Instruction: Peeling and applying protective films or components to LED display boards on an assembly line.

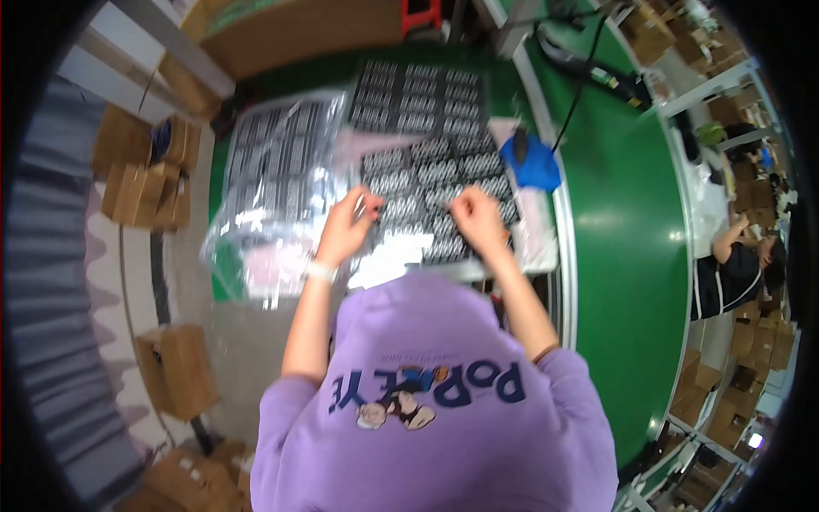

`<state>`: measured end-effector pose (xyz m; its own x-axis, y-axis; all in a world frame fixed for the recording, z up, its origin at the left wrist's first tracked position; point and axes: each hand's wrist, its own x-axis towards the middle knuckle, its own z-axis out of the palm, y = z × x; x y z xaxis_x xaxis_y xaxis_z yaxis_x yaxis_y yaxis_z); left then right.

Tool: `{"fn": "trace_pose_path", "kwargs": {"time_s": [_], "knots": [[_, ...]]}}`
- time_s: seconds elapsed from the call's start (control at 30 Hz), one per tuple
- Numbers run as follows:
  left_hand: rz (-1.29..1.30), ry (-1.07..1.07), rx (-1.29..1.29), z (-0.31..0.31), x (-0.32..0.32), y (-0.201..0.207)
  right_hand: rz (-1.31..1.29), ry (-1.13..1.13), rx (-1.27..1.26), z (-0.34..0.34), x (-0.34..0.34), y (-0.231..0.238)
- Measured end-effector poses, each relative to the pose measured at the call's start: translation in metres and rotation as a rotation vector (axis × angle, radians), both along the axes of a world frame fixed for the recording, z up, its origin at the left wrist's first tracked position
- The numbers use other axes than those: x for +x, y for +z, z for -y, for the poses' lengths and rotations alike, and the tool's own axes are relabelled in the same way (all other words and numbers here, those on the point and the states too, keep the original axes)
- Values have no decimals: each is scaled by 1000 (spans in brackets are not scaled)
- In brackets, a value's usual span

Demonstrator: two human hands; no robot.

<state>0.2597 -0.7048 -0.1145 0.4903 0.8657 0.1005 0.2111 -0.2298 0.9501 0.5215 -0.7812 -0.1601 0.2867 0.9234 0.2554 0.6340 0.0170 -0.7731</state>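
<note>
A black sheet (pixel 426 175) with rows of white marks in blocks lies on the table before me. Over its left edge is my left hand (pixel 344 229), fingers curled toward the thumb; a small dark spot shows at the fingertips, too blurred to name. My right hand (pixel 479 220) is over the right part of the same sheet, fingers pinched together, and what they hold, if anything, is hidden. Farther off lies a second such black sheet (pixel 418 96). To the left, clear plastic film (pixel 230 230) covers another black sheet (pixel 277 158).
A blue object (pixel 533 162) with a dark top sits at the table's right edge. Beyond it stretches a long green surface (pixel 627 256). Cardboard boxes (pixel 177 371) stand on the floor at left. A co-worker in a dark top (pixel 729 282) is at far right.
</note>
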Motion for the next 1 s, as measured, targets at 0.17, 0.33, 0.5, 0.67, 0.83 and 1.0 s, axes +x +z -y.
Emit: {"fn": "trace_pose_path", "kwargs": {"time_s": [0.17, 0.33, 0.5, 0.67, 0.83, 1.0], "knots": [[-307, -42, 152, 5, 31, -6, 109, -2, -23, 9, 4, -7], [-467, 2, 394, 22, 53, -19, 243, 21, -40, 20, -19, -13], [-439, -112, 537, 33, 61, -42, 296, 10, -33, 27, -25, -14], [-420, -64, 504, 31, 63, -49, 313, -14, 57, 24, -26, -12], [-406, -44, 516, 30, 65, -48, 324, 90, 125, 22, -23, -11], [-426, -51, 513, 31, 65, -48, 288, 24, 96, 24, -24, -16]]}}
